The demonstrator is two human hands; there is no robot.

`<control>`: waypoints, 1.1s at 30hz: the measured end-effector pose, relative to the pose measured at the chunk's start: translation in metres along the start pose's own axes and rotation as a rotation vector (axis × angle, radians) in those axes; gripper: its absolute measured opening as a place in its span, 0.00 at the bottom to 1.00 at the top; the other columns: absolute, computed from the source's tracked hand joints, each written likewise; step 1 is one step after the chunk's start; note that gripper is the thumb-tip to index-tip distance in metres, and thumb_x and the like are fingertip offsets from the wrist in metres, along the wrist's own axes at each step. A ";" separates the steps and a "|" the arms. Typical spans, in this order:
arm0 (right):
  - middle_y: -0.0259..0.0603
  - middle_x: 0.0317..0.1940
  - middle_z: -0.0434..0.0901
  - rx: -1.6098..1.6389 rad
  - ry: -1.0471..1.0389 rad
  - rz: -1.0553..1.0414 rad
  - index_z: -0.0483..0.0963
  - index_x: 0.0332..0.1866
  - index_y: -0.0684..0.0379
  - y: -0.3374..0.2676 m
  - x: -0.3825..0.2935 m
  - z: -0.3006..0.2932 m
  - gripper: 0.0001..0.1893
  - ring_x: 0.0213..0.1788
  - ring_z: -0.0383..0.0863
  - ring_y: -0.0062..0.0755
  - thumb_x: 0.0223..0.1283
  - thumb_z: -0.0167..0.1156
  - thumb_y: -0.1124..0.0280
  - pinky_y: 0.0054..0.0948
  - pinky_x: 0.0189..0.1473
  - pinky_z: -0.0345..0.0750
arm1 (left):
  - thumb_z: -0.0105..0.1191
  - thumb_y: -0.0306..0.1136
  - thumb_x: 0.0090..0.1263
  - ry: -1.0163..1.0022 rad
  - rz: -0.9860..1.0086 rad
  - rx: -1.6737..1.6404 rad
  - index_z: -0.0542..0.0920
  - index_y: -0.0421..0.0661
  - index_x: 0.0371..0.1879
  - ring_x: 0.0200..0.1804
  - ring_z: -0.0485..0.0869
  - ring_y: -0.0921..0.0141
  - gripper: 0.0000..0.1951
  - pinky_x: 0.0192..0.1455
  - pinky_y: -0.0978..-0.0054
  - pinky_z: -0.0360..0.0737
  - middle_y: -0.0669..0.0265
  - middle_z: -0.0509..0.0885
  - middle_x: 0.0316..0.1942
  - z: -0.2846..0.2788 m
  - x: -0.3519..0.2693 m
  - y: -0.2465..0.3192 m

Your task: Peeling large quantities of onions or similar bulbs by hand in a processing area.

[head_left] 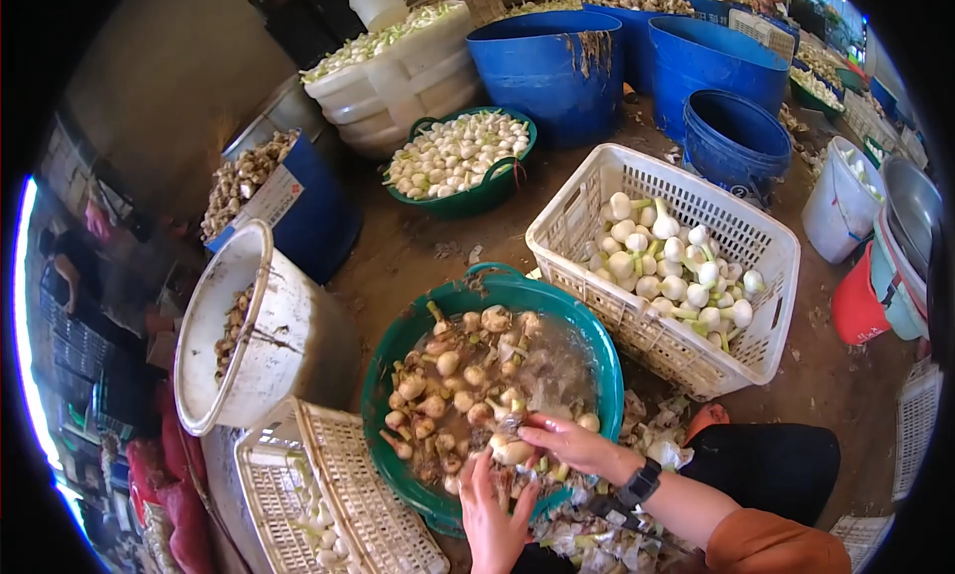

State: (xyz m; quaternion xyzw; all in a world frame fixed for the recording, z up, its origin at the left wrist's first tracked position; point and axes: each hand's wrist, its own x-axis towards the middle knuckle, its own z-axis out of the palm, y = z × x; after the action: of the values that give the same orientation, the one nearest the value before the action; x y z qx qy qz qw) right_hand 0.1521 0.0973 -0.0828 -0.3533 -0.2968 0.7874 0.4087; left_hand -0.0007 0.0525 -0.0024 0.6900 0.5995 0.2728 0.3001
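Note:
Over the near side of a green plastic tub (613,380), both my hands are at one pale garlic bulb (511,450). My right hand (571,446), with a dark watch (640,483) on its wrist, pinches the bulb's stem end, where brown loose skin hangs. My left hand (492,518) has its fingertips against the near-left side of the bulb, thumb spread below. Muddy water (548,372) fills the tub, with many brownish unpeeled garlic bulbs (448,363) floating in it. A white plastic crate (664,350) right of the tub holds cleaned white garlic bulbs (675,257).
Peeled skins (597,533) litter the floor by my knee (761,462). Left of the tub stand a tilted white bucket (313,335) and another crate (365,477). Beyond are a green basket of white bulbs (459,156) and large blue tubs (552,81). A person (67,275) is at far left.

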 end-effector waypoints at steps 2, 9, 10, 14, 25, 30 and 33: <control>0.37 0.45 0.73 0.095 -0.049 0.004 0.62 0.57 0.63 0.001 -0.016 0.023 0.18 0.43 0.74 0.21 0.65 0.47 0.65 0.21 0.37 0.74 | 0.63 0.30 0.49 0.102 0.189 0.301 0.65 0.45 0.57 0.51 0.69 0.57 0.33 0.52 0.63 0.68 0.53 0.68 0.49 0.001 -0.001 0.009; 0.39 0.35 0.73 -0.442 0.170 -0.271 0.62 0.50 0.67 0.001 -0.053 0.046 0.17 0.35 0.72 0.24 0.65 0.47 0.64 0.25 0.36 0.70 | 0.64 0.28 0.44 0.185 0.341 0.335 0.71 0.49 0.53 0.49 0.69 0.56 0.31 0.50 0.61 0.69 0.55 0.69 0.45 -0.001 -0.025 0.022; 0.41 0.31 0.72 -0.540 0.187 -0.360 0.63 0.45 0.67 -0.001 -0.058 0.047 0.14 0.33 0.72 0.27 0.65 0.47 0.65 0.28 0.34 0.69 | 0.64 0.28 0.44 0.190 0.349 0.325 0.71 0.49 0.53 0.49 0.69 0.56 0.31 0.50 0.61 0.69 0.55 0.69 0.45 -0.001 -0.027 0.025; 0.52 0.28 0.71 -0.843 0.272 -0.480 0.64 0.40 0.66 -0.021 -0.077 0.048 0.11 0.28 0.73 0.39 0.61 0.49 0.68 0.34 0.31 0.69 | 0.61 0.28 0.49 0.095 0.316 -0.056 0.70 0.46 0.54 0.46 0.73 0.61 0.29 0.48 0.67 0.72 0.57 0.72 0.44 -0.004 -0.027 0.014; 0.31 0.30 0.76 -0.270 0.107 -0.279 0.73 0.47 0.63 -0.018 -0.071 0.052 0.13 0.26 0.69 0.14 0.64 0.49 0.65 0.16 0.27 0.67 | 0.40 0.41 0.68 -0.468 -0.310 -1.758 0.52 0.49 0.64 0.30 0.76 0.69 0.26 0.27 0.75 0.76 0.59 0.74 0.42 -0.002 -0.010 -0.001; 0.31 0.28 0.77 -0.473 0.314 -0.470 0.73 0.44 0.67 0.000 -0.060 0.041 0.13 0.26 0.71 0.18 0.63 0.51 0.67 0.19 0.25 0.69 | 0.32 0.55 0.67 0.222 0.142 -0.409 0.58 0.49 0.58 0.20 0.73 0.71 0.27 0.17 0.78 0.69 0.59 0.76 0.35 0.007 -0.023 0.030; 0.31 0.31 0.77 -0.327 0.182 -0.198 0.72 0.46 0.66 -0.030 -0.083 0.063 0.13 0.28 0.72 0.19 0.64 0.48 0.68 0.18 0.29 0.70 | 0.33 0.55 0.67 -0.231 -0.137 -1.184 0.59 0.49 0.58 0.21 0.74 0.73 0.27 0.17 0.79 0.71 0.59 0.77 0.33 -0.016 -0.018 0.008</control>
State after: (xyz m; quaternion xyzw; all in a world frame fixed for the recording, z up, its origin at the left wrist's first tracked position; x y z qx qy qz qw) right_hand 0.1496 0.0299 0.0026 -0.4537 -0.4158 0.6497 0.4462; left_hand -0.0097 0.0357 0.0143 0.3909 0.3522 0.4633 0.7131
